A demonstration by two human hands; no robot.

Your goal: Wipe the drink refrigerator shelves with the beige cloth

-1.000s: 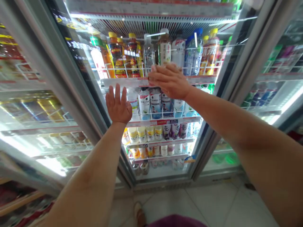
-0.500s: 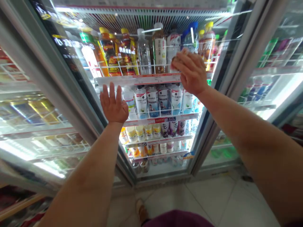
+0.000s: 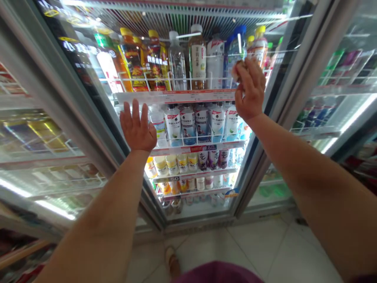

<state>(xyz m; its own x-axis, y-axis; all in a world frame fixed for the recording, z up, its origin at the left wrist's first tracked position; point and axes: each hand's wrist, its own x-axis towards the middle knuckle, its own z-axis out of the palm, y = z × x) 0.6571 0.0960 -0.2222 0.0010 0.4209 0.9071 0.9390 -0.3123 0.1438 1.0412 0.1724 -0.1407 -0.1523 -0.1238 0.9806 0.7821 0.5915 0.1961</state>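
My left hand (image 3: 138, 127) lies flat with fingers spread against the edge of the open glass door (image 3: 88, 90) of a drinks fridge. My right hand (image 3: 250, 92) is raised to the right end of the upper shelf (image 3: 176, 95). Its fingers are curled in front of a blue-capped bottle (image 3: 237, 45), and what they hold is hidden. Along that shelf stand tall bottles: orange tea bottles (image 3: 132, 59), a clear water bottle (image 3: 176, 59) and a white-labelled bottle (image 3: 198, 57). A row of white-and-blue bottles (image 3: 188, 122) stands one shelf lower.
Lower shelves hold small yellow-capped and purple bottles (image 3: 188, 161). Closed glass doors of neighbouring fridges stand at the left (image 3: 35, 133) and right (image 3: 338, 90). Pale floor tiles (image 3: 265, 247) lie below, with my shoe (image 3: 172, 263) near the fridge base.
My right hand has moved rightward along the upper shelf, from the middle bottles to the right end, and its fingers have curled. My left hand stays flat on the door.
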